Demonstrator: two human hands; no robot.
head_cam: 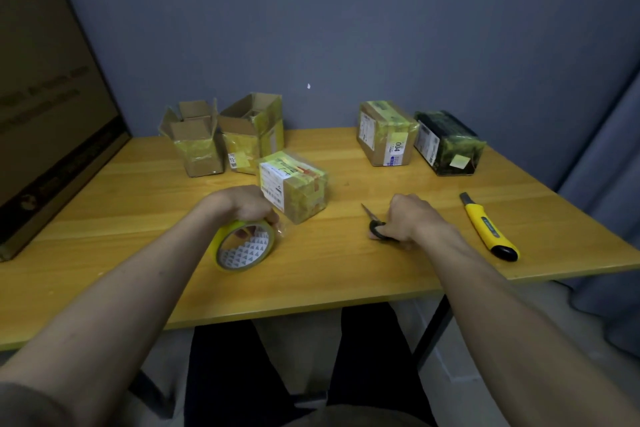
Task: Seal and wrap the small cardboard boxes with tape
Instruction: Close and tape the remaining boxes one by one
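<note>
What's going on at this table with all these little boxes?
A person is taping up small cardboard boxes at a wooden table. The left hand holds a roll of yellowish clear tape, and the right hand holds black-handled scissors against the tabletop. A tape-wrapped box sits just ahead of the roll. Two open boxes wait at the back left; a wrapped brown box and a dark wrapped box stand back right. A yellow utility knife lies unused.

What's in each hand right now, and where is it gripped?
The left hand holds the tape roll by its upper rim, fingers curled into the core. The right hand grips the scissors by the black handle loops, blades pointing away.
</note>
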